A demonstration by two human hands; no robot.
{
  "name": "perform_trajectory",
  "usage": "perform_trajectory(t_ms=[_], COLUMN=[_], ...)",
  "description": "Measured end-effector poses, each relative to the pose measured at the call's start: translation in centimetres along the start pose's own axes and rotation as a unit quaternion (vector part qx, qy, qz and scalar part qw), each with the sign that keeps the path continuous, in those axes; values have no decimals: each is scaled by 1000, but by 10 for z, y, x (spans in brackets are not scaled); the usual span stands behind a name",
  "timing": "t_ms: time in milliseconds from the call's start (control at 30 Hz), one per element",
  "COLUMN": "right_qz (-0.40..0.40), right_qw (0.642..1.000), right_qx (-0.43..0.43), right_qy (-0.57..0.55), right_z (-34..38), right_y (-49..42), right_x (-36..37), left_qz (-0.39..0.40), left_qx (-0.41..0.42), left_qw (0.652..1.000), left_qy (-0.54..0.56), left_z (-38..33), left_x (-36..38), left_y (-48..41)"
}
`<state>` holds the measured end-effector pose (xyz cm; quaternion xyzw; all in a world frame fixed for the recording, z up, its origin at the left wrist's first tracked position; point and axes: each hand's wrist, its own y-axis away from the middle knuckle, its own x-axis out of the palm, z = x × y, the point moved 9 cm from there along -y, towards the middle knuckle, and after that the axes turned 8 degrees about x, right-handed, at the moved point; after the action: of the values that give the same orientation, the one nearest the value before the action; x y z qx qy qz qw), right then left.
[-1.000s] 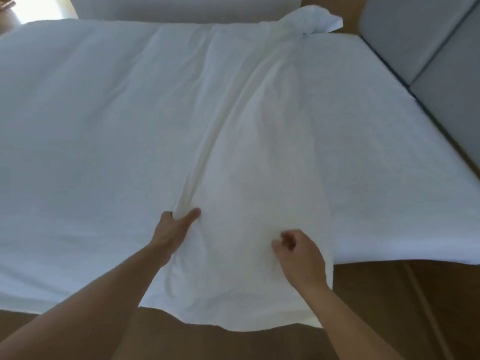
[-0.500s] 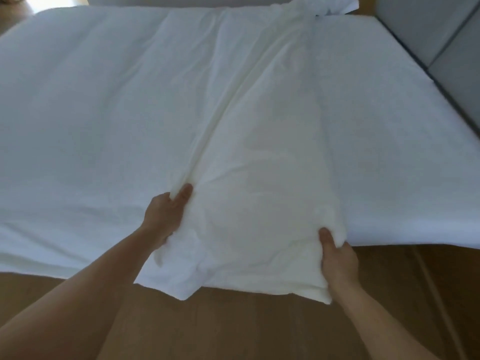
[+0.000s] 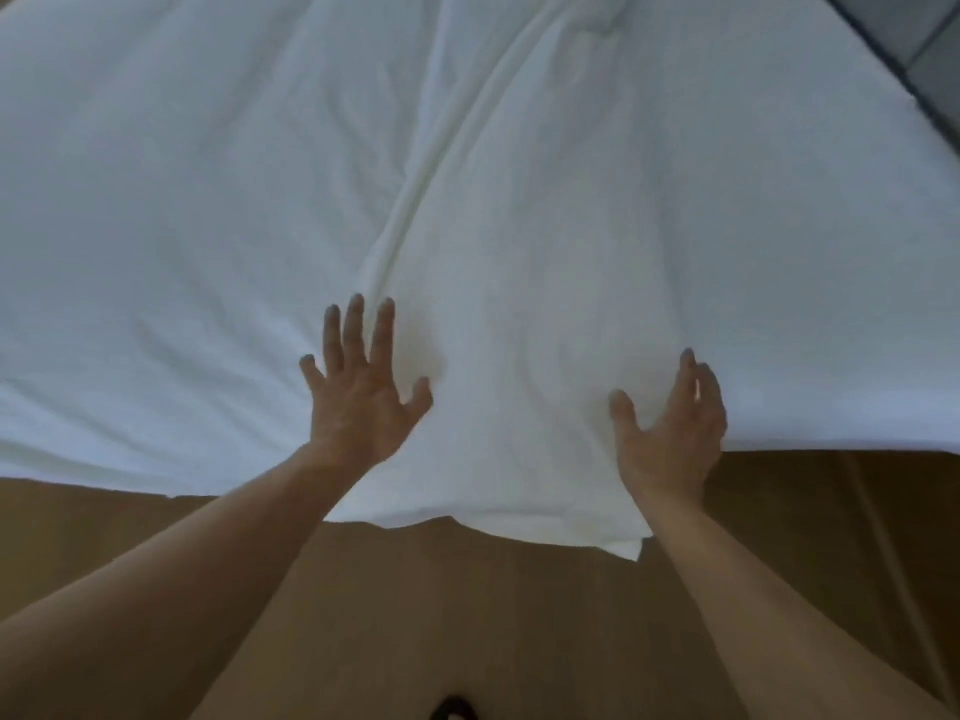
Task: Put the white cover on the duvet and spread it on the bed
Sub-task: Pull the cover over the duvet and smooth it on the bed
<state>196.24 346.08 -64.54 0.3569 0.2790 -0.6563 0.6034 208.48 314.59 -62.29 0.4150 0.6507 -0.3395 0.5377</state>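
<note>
A long cream-white strip of soft folded fabric [image 3: 519, 304] runs down the middle of the wide white-covered bed [image 3: 156, 200]. It reaches from the far edge of the view to the near side, where its end hangs over the bed's edge above the brown wooden floor [image 3: 467, 615]. The strip is narrow at the far end and broadens toward the near end. A raised fold runs along its left edge, and soft wrinkles lie between the hands. Its tone is slightly warmer than the flat white layer beneath it. Both are plain white, so it is hard to say whether the strip is the cover or the duvet itself. One strip shows, on one bed.

Two hands are in view, with bare forearms reaching in from the near side. The left hand [image 3: 363, 402] lies palm-down on the strip's left edge, close to the near side of the bed. Its fingers [image 3: 356, 330] are straight and spread wide, holding nothing. The right hand [image 3: 670, 428] sits at the strip's right edge. Its fingers [image 3: 688, 371] are loosely extended and a little bent, with the thumb out to the left against the fabric, and they grip nothing.

In the far right corner stands a grey padded panel [image 3: 935, 54] with a dark seam. One small dark object [image 3: 454, 709] lies on the floor at the near edge of the view, mostly cut off.
</note>
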Motion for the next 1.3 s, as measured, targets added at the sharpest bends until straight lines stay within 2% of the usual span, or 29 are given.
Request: perform_trajectory(t_ms=[67,133,167,233,367,400,500,667,767,867,1133,1300], right_qz=[76,196,233,255,275,272,250,257,281,300,306,319], right_qw=[987,947,926,899,885,883,880,868,868,855,814,780], right_qx=[-118,-145,-145,-144,-108,-126,-232,-278,-261,-280,-402,-471], right_qy=[72,207,260,325,359,362,331,322,315,318,286,262], right_z=[39,27,12,-14,-12,6,86,210,277,359,591,701], right_y=[10,17,20,26,41,46,73,141,192,263,429,508], right_x=[22,58,67,69,56,54,51,62,73,88,113,137], left_qz=[111,227,247,281,377,370,285,189,171,168,110,88], left_qx=[80,68,61,47,37,51,67,37,8,-40,-151,-232], left_qw=[990,971,966,956,925,927,955,981,985,985,980,964], left_qy=[-29,-33,-39,-63,-42,-44,-54,-40,-32,-26,-63,-92], left_z=[-23,-14,-5,16,42,43,54,112,178,263,466,568], left_x=[32,62,70,78,65,52,0,-92,-143,-201,-376,-444], left_y=[9,25,32,51,75,71,54,54,77,118,213,241])
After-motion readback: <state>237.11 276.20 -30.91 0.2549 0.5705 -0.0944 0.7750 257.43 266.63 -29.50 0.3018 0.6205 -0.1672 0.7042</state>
